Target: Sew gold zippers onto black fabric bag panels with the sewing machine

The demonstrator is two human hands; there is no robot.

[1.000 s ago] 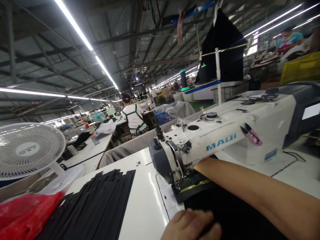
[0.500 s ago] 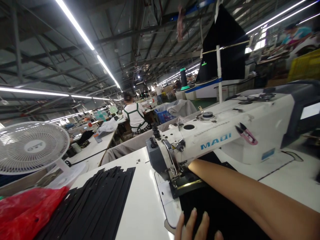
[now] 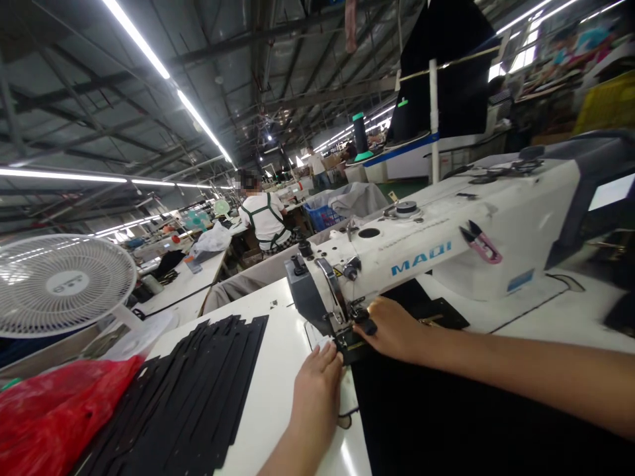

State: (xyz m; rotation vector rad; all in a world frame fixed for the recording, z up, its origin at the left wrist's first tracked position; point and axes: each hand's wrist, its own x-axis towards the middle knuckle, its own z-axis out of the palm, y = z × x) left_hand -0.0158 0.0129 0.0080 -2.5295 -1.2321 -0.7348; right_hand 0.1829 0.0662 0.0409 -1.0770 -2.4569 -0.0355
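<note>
A white sewing machine (image 3: 421, 258) stands before me, black fabric (image 3: 421, 410) under its presser foot (image 3: 342, 337) and spread to the right and toward me. Just left of the foot is my left hand (image 3: 317, 377), its fingers together at the fabric's edge; their tips are partly hidden. My right hand (image 3: 394, 330) is right of the needle, with thumb and fingers closed on a dark piece of the fabric. A short stretch of gold zipper (image 3: 354, 346) shows between the hands. Pink-handled thread snips (image 3: 481, 243) rest on the machine's arm.
Black strips (image 3: 198, 390) lie overlapped on the table's left, beside a red plastic bag (image 3: 64, 413). A white fan (image 3: 69, 284) stands behind them. Thread cones (image 3: 361, 137) stand on a rack beyond the machine. A person (image 3: 265, 215) sits further off, back turned.
My left hand has moved up and away from me to the presser foot. My right hand, hidden behind the machine head before, has drawn back into sight beside the needle. The view has shifted slightly.
</note>
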